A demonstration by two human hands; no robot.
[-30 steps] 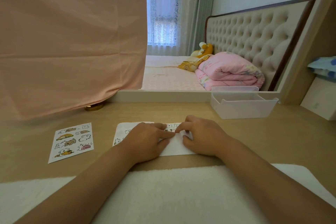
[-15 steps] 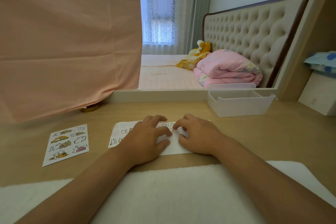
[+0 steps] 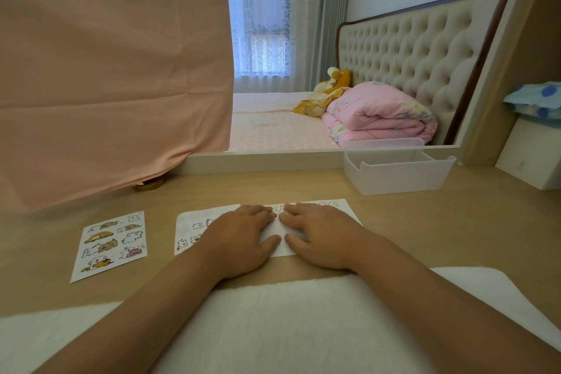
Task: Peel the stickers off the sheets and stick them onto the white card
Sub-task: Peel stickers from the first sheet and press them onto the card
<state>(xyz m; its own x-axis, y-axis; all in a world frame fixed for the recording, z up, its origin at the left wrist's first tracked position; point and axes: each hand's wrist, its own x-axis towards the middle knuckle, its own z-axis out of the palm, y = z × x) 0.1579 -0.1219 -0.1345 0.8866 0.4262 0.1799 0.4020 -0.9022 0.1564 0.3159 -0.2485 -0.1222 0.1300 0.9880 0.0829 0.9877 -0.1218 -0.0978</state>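
White card (image 3: 274,242), two sticker sheets (image 3: 112,244) (image 3: 189,219), two hands (image 3: 239,240) (image 3: 324,237)

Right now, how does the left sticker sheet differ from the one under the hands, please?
The left sheet shows large coloured figures; the middle sheet, small black-outlined ones. The left sheet lies untouched; the left hand covers part of the middle sheet. Both lie flat on the desk.
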